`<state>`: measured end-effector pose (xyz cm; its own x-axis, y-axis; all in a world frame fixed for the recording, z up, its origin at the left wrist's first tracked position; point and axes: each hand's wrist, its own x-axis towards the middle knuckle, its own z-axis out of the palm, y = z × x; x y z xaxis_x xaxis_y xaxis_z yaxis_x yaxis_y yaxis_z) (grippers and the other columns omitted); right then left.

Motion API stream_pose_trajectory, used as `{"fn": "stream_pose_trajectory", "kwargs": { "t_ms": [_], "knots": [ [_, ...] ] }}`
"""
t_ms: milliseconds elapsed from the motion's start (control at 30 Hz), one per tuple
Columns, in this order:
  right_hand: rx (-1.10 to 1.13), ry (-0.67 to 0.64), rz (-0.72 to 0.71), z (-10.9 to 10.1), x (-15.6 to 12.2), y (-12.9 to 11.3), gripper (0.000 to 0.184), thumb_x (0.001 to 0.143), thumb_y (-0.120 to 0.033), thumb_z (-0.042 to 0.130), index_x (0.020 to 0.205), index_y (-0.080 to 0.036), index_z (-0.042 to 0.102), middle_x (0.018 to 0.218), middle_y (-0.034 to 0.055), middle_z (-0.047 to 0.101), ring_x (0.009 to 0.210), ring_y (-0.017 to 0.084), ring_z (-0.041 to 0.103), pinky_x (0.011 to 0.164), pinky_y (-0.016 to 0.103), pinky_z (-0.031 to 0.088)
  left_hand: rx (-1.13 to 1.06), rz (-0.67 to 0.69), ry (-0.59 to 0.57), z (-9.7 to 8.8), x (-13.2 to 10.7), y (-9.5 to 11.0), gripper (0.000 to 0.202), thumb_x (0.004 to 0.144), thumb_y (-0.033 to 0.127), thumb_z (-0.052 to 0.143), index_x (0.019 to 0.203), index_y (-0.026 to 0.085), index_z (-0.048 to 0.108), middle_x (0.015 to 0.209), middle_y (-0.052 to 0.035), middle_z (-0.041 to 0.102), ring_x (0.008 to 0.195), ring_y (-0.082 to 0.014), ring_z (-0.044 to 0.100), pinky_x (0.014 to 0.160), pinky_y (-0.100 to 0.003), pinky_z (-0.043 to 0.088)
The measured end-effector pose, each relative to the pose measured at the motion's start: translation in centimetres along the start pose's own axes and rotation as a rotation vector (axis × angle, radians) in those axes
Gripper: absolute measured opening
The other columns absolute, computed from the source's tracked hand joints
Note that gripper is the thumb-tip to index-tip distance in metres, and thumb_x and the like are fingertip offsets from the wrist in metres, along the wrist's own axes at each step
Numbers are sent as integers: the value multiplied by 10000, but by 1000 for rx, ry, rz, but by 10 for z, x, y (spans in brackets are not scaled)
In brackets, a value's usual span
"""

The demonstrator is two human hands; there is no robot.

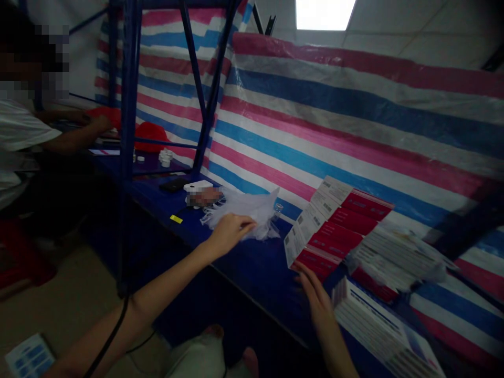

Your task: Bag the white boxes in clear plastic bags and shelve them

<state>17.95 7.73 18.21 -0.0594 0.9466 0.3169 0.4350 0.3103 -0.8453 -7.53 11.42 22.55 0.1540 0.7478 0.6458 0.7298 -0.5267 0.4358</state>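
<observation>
1. L hand [230, 228]: arm stretched fwd over the bench edge, fingers curled onto the near edge of the bag heap [254, 207], pinching the film.
2. Bag heap: thin clear plastic bags, loose and crumpled, lying on the blue bench [252, 270] left of the cartons, near the striped tarp [354, 121].
3. R hand [317, 296]: flat, fingers spread, nothing in it; at the low end of the carton row [338, 223]. Motion-blurred, so can't tell if it touches.
4. Carton row: red-and-white flat cartons, overlapped like shingles, leaning toward the tarp.
5. Flat stack [374, 323]: white printed cartons, just R of the R hand.
6. Misc. on bench: small clear cup [277, 209] just beside the heap; white box [198, 186]; black phone [173, 184]; yellow tag [176, 219].
7. Far L: co-worker's hand [98, 123] on red items behind the blue rack post [128, 131].
8. Risks (judgement): bags cling, so a pinch may lift several at once or drag the heap into the cup and tip it. A knock from the R hand may fan the row out. Dim light makes film edges hard to pick out.
</observation>
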Motion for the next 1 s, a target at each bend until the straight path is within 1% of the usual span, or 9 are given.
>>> {"fn": "stream_pose_trajectory", "kwargs": {
  "t_ms": [100,200,300,367,500,667,800,900,1000],
  "knots": [
    [410,-86,302,42,34,7,577,812,-580,311,1241,-223,459,1195,110,565,969,224,601,806,383,489,-36,190,-121,16,-31,30,346,893,357,427,1185,211,542,1222,-59,567,1059,-188,569,887,-308,463],
    [532,-137,379,57,55,8,541,807,-569,355,1235,-254,454,1257,74,526,1021,201,581,782,331,503,4,273,-80,12,-52,25,411,902,327,407,1301,228,410,1413,-66,341,1211,-191,438,980,-329,410],
    [521,-197,406,57,66,6,552,801,-625,310,1144,-251,528,1246,71,535,1001,198,592,740,324,519,-5,187,-37,4,-55,-1,364,916,301,362,1254,215,469,1369,-74,393,1199,-188,445,1009,-345,387],
    [545,-230,441,59,71,4,601,798,-665,244,1073,-235,562,1179,85,578,953,198,612,712,336,525,10,173,-120,6,-54,-13,343,917,301,356,1200,206,524,1339,-77,431,1199,-198,444,1016,-357,382],
    [557,-246,431,73,83,5,291,731,-426,559,948,-234,585,1061,37,632,812,152,632,652,276,518,131,215,-270,23,-60,-6,325,910,257,357,1140,169,569,1300,-107,477,1179,-233,465,982,-393,417],
    [292,-302,205,77,119,5,286,601,-112,533,868,-184,605,846,20,684,603,118,605,562,227,486,148,300,48,20,-74,6,402,903,171,321,1295,195,405,1305,-99,461,1194,-199,441,985,-356,411],
    [127,-385,98,73,157,-14,424,564,-43,507,961,-148,611,788,31,692,518,109,568,517,221,455,243,-56,310,-1,-88,-27,359,902,220,305,1217,144,460,1117,-138,554,1067,-241,513,924,-413,422],
    [-37,-423,-9,81,180,-34,463,628,-62,497,1073,-151,585,874,44,689,601,113,592,577,229,463,182,-334,143,-7,-105,-49,362,917,348,267,889,178,586,853,-79,621,843,-220,590,776,-363,468],
    [-250,-371,-131,99,189,-52,476,703,-105,490,1177,-138,521,1058,91,635,848,161,604,746,293,462,24,-412,-68,3,-123,-49,468,930,412,190,784,213,588,676,-23,613,710,-172,600,690,-283,449]
  ]
}}
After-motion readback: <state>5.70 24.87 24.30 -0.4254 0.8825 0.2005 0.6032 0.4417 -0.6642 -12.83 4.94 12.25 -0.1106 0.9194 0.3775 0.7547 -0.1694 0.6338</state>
